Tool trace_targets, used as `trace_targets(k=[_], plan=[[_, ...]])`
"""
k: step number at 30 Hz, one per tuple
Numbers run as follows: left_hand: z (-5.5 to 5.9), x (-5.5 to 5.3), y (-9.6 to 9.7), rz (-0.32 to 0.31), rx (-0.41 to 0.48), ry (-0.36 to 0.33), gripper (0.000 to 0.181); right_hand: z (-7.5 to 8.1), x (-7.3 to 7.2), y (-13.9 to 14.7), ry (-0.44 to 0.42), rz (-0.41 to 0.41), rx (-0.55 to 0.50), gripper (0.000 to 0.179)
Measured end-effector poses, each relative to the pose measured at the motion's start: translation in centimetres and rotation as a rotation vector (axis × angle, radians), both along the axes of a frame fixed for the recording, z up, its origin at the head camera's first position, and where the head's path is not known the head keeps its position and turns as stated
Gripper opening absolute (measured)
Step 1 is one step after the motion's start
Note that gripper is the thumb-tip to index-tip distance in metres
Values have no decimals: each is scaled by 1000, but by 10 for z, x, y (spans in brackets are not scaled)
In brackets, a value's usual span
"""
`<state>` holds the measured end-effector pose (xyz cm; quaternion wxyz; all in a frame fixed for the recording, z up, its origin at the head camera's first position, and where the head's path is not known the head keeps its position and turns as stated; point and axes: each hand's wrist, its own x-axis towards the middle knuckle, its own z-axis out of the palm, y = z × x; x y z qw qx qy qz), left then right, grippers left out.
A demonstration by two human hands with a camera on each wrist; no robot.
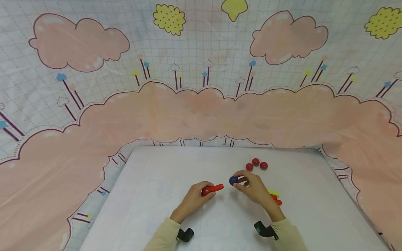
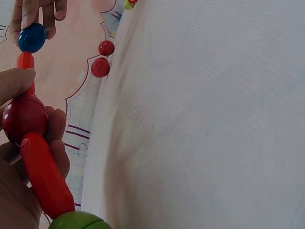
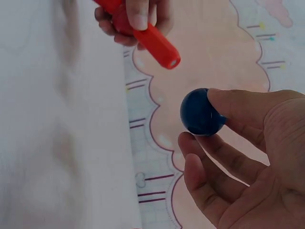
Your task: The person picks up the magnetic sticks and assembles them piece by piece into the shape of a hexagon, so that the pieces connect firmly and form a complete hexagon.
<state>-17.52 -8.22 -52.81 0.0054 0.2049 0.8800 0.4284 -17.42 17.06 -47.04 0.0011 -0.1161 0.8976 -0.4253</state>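
Observation:
My left hand (image 1: 195, 199) grips a red ball (image 1: 205, 191) that has a red stick (image 1: 217, 188) on one side, pointing toward the right hand. On the ball's other side, the left wrist view shows a second red stick (image 2: 46, 176) leading to a green ball (image 2: 81, 221), partly cut off by the frame. My right hand (image 1: 253, 190) pinches a blue ball (image 1: 233, 180) between thumb and fingers, the other fingers loosely bent. In the right wrist view, a gap lies between the blue ball (image 3: 202, 112) and the stick's free end (image 3: 172, 62).
Three red balls (image 1: 255, 161) are grouped on the white table (image 1: 163, 167) beyond the right hand. A yellow stick (image 1: 274, 193) and red sticks (image 1: 277, 202) lie by the right forearm, partly hidden. Patterned cloth (image 1: 204, 115) surrounds the table. Each wrist wears a black camera (image 1: 264, 230).

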Motion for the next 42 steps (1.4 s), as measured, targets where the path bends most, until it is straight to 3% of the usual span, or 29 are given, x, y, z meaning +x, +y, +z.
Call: trace_targets(k=[19,26,34,42], plan=[[1,2,1,-24,-10,86,26,-3,7,-15,24,53,-9,33],[1,2,2,-31,7,107,22,-6,8,-17,89,80,-18,32],[10,6,4,-33,-64,88,27,-10,12,-27,78,103,-33,31],[20,7,9,-28,-151,161,36,-13,13,-42,43,92,-55,27]])
